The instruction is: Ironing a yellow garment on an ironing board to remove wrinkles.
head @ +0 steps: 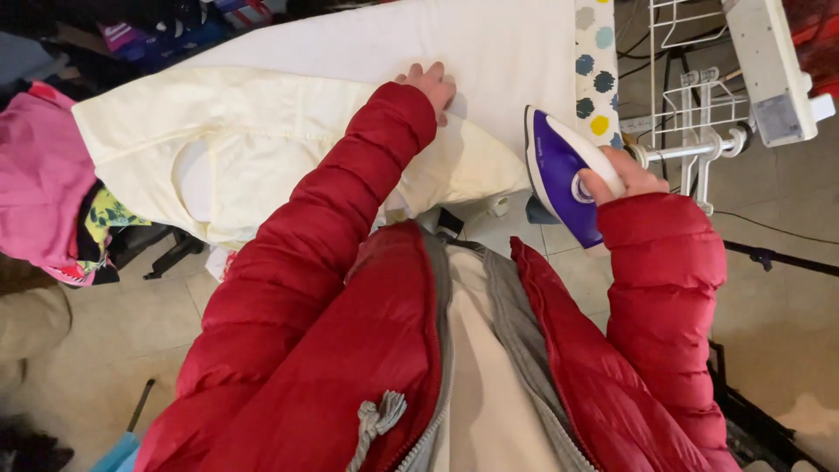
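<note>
Ironing board (489, 52): left hand (430, 85) presses cream garment (253, 149); right hand (622, 179) grips iron (559, 175).

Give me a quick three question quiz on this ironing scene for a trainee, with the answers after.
1. True or false: the right hand holds the purple and white iron.
2. What does the left hand rest on?
3. Where is the pink garment: A, at the board's left end; B, under the iron?

Key
1. True.
2. The cream garment, spread on the white ironing board.
3. A.
</note>
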